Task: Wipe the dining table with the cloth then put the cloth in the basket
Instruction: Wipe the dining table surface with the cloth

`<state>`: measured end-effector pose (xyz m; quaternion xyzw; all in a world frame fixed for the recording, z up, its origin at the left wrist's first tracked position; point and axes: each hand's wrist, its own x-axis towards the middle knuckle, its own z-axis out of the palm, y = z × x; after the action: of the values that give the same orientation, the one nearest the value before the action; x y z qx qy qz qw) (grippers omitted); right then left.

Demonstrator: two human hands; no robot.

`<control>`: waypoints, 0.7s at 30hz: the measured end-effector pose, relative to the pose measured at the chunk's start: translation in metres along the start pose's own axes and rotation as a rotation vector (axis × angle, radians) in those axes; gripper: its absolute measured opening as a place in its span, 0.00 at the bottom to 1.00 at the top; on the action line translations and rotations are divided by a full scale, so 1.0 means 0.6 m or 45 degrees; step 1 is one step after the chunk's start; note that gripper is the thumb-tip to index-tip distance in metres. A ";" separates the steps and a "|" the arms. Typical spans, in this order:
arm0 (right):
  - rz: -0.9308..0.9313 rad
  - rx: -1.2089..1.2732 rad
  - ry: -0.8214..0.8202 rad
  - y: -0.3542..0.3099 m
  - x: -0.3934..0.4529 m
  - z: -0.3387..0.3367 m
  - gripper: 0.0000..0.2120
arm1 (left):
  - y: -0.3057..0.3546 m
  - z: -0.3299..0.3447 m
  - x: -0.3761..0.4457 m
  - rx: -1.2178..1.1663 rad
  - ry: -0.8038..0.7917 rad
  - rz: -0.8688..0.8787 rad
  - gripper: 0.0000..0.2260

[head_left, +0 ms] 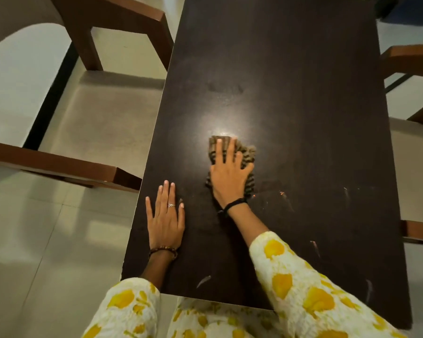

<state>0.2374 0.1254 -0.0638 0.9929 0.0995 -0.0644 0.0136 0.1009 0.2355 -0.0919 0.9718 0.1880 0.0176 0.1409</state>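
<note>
My right hand (227,174) pressed the striped cloth (232,164) flat near the middle of the dark table (291,98) with fingers spread straight, while my left hand (165,219) lay open, palm down, near the table's left edge.

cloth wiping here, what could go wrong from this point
The cloth is bunched under the right hand, so each pass may cover little and leave the table's far end and edges unwiped. The left hand lies flat near the left edge and could leave prints there.
</note>
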 end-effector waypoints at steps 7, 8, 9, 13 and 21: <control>0.551 0.133 0.011 0.256 -0.012 0.000 0.31 | 0.004 -0.005 0.001 0.031 -0.020 -0.002 0.25; 0.622 0.155 0.012 0.269 -0.014 -0.002 0.31 | 0.005 -0.007 0.001 0.059 -0.026 0.012 0.25; 0.677 0.161 0.021 0.271 -0.015 -0.002 0.31 | 0.010 -0.009 0.000 0.081 -0.023 0.031 0.25; 0.483 0.087 0.092 0.193 -0.021 -0.007 0.35 | 0.070 -0.007 -0.022 0.048 -0.007 0.094 0.25; 0.018 0.040 0.123 0.207 -0.051 0.006 0.33 | 0.244 0.046 -0.106 -0.039 -0.132 0.156 0.25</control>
<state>0.2319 -0.0021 -0.0614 0.9956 0.0919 -0.0177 -0.0063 0.0972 0.0741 -0.0762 0.9789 0.1203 -0.0213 0.1638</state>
